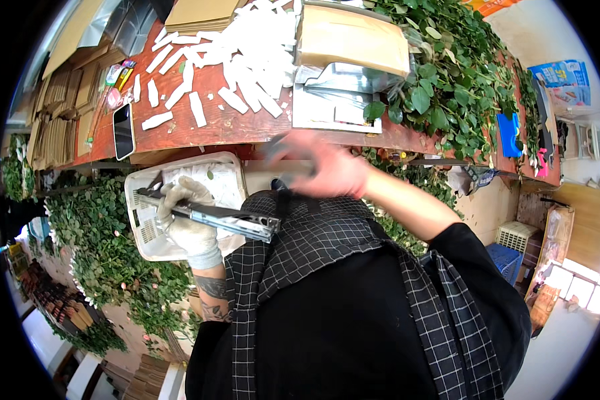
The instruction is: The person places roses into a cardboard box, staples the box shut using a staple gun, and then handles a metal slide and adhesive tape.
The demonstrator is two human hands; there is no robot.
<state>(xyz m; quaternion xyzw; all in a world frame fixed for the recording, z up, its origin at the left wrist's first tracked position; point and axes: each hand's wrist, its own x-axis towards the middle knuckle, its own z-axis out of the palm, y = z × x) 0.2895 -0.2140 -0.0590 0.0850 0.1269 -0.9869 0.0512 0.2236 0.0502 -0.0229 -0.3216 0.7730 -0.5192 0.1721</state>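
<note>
My left hand (pixel 182 212), in a pale work glove, grips a long black and silver metal tool (pixel 235 220), which looks like a stapler. The tool slants down to the right, in front of my checked apron (pixel 310 240). Below that hand stands a white plastic basket (pixel 139 227) with white pieces inside. My bare right hand (pixel 330 167) is raised over the apron by the table edge, blurred by motion. Something dark grey shows at its curled fingers; whether it is held or worn is unclear.
A red wooden table (pixel 205 137) carries scattered white strips (pixel 195 107), a phone (pixel 124 131), brown paper sheets (pixel 352 37) and a heap of leafy stems (pixel 430 80). Stacked cardboard (pixel 55 132) stands at its left. Leafy rose stems (pixel 110 240) hang behind the basket.
</note>
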